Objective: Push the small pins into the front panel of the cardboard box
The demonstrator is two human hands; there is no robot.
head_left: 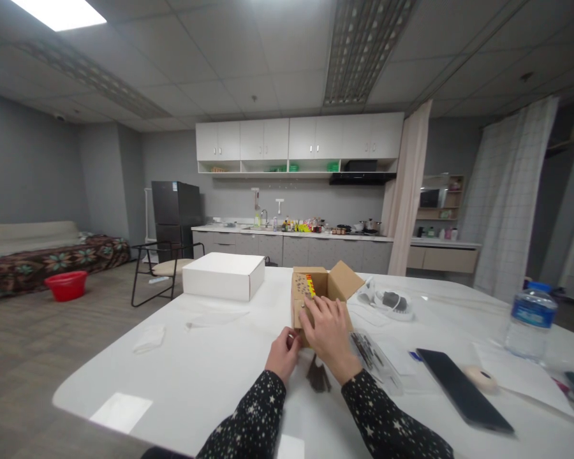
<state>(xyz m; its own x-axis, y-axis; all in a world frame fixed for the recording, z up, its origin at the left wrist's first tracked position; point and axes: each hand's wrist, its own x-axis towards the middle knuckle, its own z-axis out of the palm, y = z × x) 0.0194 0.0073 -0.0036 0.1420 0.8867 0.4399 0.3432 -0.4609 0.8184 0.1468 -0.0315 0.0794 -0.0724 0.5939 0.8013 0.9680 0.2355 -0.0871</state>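
Note:
A small brown cardboard box (298,312) stands on the white table with its flaps up. Inside its left part is a yellow and red packet (310,285), partly covered by fingers. My right hand (329,331) lies across the near side of the box, fingers stretched out over the flap and thumb to the left. Low at the near left corner, my left hand (282,354) has its fingers curled in a pinch against the cardboard. Just below my hands is a dark brown fanned bundle (318,376). A clear plastic case (375,357) with dark slim items lies beside my right wrist.
A white box (224,275) stands at the table's far left. Crumpled clear plastic (150,339) lies nearer. To the right are a white coiled cable (387,303), a black phone (463,389), a round beige object (481,378), paper (526,376) and a water bottle (530,322).

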